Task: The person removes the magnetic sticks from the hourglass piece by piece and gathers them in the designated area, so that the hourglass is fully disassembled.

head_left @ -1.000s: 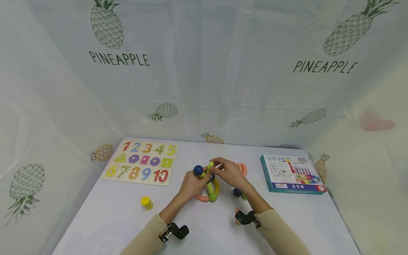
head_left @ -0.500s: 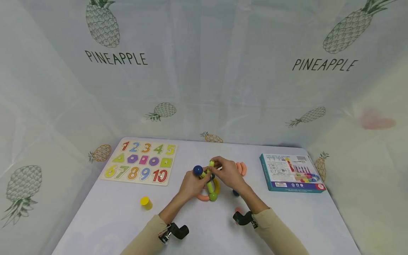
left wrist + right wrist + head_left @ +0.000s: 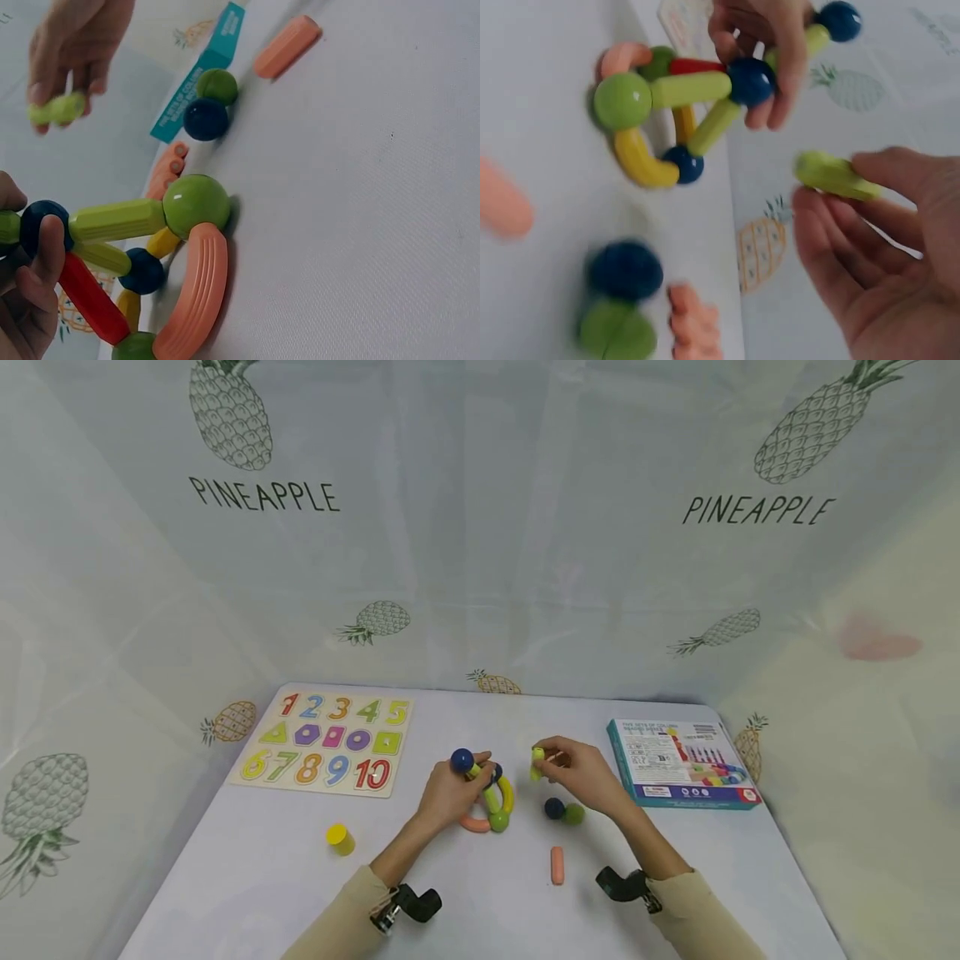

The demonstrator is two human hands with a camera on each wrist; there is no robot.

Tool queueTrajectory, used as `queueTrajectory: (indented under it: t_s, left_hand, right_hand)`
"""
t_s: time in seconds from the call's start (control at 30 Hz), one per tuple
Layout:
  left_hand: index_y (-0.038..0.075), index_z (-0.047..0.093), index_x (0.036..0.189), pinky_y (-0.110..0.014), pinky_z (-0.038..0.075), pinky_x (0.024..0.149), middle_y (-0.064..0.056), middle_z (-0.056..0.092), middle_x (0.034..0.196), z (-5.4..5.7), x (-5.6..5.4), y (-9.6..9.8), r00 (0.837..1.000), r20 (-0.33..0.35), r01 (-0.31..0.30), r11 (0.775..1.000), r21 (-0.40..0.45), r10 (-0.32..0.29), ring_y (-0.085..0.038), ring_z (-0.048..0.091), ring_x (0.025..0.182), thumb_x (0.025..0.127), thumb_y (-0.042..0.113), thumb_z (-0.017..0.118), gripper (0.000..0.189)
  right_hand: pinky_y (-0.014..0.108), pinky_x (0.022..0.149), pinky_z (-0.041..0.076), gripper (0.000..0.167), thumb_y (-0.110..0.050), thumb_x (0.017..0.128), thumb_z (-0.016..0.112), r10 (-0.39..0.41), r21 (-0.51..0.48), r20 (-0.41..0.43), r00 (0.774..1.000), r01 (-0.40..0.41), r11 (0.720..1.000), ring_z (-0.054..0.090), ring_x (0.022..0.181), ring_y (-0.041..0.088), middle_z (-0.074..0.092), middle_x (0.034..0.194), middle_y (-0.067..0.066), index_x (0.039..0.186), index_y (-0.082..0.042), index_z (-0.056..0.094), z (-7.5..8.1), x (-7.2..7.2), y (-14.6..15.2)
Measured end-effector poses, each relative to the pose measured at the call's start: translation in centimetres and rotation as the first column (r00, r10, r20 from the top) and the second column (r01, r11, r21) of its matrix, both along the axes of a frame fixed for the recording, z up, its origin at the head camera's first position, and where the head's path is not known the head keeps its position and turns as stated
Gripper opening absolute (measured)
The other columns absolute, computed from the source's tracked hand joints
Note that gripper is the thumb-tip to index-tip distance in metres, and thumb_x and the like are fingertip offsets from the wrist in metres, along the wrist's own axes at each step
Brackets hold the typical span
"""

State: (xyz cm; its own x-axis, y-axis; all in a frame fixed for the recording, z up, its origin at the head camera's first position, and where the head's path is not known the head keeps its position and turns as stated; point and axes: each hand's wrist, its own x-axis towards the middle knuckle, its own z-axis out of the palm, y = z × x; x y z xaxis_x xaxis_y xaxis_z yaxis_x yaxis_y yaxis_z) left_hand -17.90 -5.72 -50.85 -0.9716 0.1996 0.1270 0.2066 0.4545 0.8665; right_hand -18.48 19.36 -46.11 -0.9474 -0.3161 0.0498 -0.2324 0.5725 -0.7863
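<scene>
My left hand (image 3: pixel 450 795) grips the top of a toy frame built from magnetic rods and balls, its fingers around the upper blue ball (image 3: pixel 751 81). Sloping rods, among them a red rod (image 3: pixel 94 298) and a yellow-green rod (image 3: pixel 118 220), run down to a ring of curved peach (image 3: pixel 196 292) and yellow (image 3: pixel 641 161) pieces and balls on the table. Another rod juts from the top and ends in a blue ball (image 3: pixel 462 761). To the right, apart from the frame, my right hand (image 3: pixel 588 774) pinches a short yellow-green rod (image 3: pixel 832 176) in the air.
Under my right hand lie a loose blue ball (image 3: pixel 554 808) and green ball (image 3: pixel 573 813). A peach rod (image 3: pixel 557 865) sits nearer; curved peach pieces (image 3: pixel 692 322) lie behind. A yellow cylinder (image 3: pixel 341 839) and number board (image 3: pixel 322 739) are left, a toy box (image 3: pixel 686 764) right.
My right hand has moved right, away from the top of the frame, carrying the short yellow-green rod. My left hand still holds the frame in about the same place.
</scene>
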Motion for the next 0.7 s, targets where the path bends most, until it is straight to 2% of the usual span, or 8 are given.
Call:
queueTrajectory:
  t_s: [0.1,0.17,0.3,0.37,0.47,0.6,0.7]
  left_hand:
    - [0.011,0.071,0.126,-0.025,0.042,0.042,-0.006,0.069,0.064,0.1,0.1,0.1,1.000,0.001,-0.003,1.000,0.001,0.003,-0.023,0.065,0.051,0.099,0.030,0.065,0.034]
    - [0.012,0.071,0.126,-0.025,0.042,0.042,-0.007,0.069,0.064,0.1,0.1,0.1,1.000,0.000,-0.005,1.000,-0.003,0.005,-0.023,0.065,0.051,0.099,0.029,0.065,0.033]
    - [0.013,0.071,0.126,-0.025,0.041,0.042,-0.008,0.068,0.062,0.1,0.1,0.2,1.000,0.012,0.002,1.000,-0.008,-0.001,-0.017,0.063,0.049,0.099,0.031,0.065,0.034]
    - [0.014,0.072,0.126,-0.025,0.042,0.042,-0.007,0.068,0.061,0.1,0.1,0.2,1.000,0.016,0.005,1.000,-0.013,-0.005,-0.014,0.062,0.048,0.099,0.032,0.064,0.033]
    - [0.015,0.072,0.125,-0.026,0.041,0.041,-0.007,0.068,0.061,0.1,0.1,0.2,1.000,0.027,0.003,1.000,-0.013,-0.003,-0.021,0.064,0.050,0.099,0.031,0.064,0.031]
    - [0.016,0.073,0.124,-0.026,0.041,0.042,-0.009,0.068,0.062,0.2,0.1,0.1,0.999,0.032,-0.003,1.000,-0.013,0.004,-0.028,0.066,0.053,0.099,0.030,0.064,0.030]
    - [0.017,0.073,0.124,-0.026,0.043,0.043,-0.008,0.069,0.063,0.2,0.0,0.1,1.000,0.020,0.004,1.000,-0.021,-0.003,-0.019,0.064,0.051,0.099,0.032,0.064,0.031]
  right_hand:
    - [0.033,0.072,0.057,0.034,-0.029,0.096,0.070,0.070,-0.009,0.137,0.988,-0.070,0.998,0.067,0.086,0.021,0.067,0.102,0.004,0.124,-0.010,0.067,0.2,1.3,2.5]
    - [0.037,0.074,0.059,0.036,-0.030,0.096,0.070,0.113,-0.028,0.233,0.966,-0.109,0.994,0.068,0.087,0.023,0.066,0.101,0.005,0.123,-0.007,0.067,0.1,2.3,4.0]
    - [0.037,0.072,0.060,0.036,-0.026,0.095,0.071,0.181,-0.083,0.413,0.893,-0.161,0.984,0.069,0.081,0.025,0.068,0.094,0.008,0.120,0.000,0.068,-0.9,4.2,6.4]
    - [0.036,0.069,0.060,0.035,-0.024,0.095,0.071,0.194,-0.099,0.473,0.859,-0.167,0.981,0.069,0.077,0.025,0.069,0.089,0.010,0.118,0.002,0.068,-1.7,5.0,7.3]
    - [0.035,0.065,0.059,0.032,-0.024,0.094,0.072,0.201,-0.118,0.533,0.822,-0.163,0.980,0.069,0.072,0.024,0.070,0.083,0.011,0.114,0.002,0.069,-3.4,5.7,8.1]
    - [0.034,0.062,0.059,0.029,-0.023,0.093,0.072,0.185,-0.120,0.567,0.803,-0.141,0.983,0.070,0.067,0.022,0.071,0.081,0.011,0.109,0.001,0.070,-5.2,6.1,7.9]
    - [0.033,0.059,0.059,0.025,-0.021,0.093,0.072,0.160,-0.102,0.572,0.804,-0.124,0.987,0.070,0.064,0.021,0.071,0.079,0.011,0.106,0.000,0.070,-5.7,6.4,7.1]
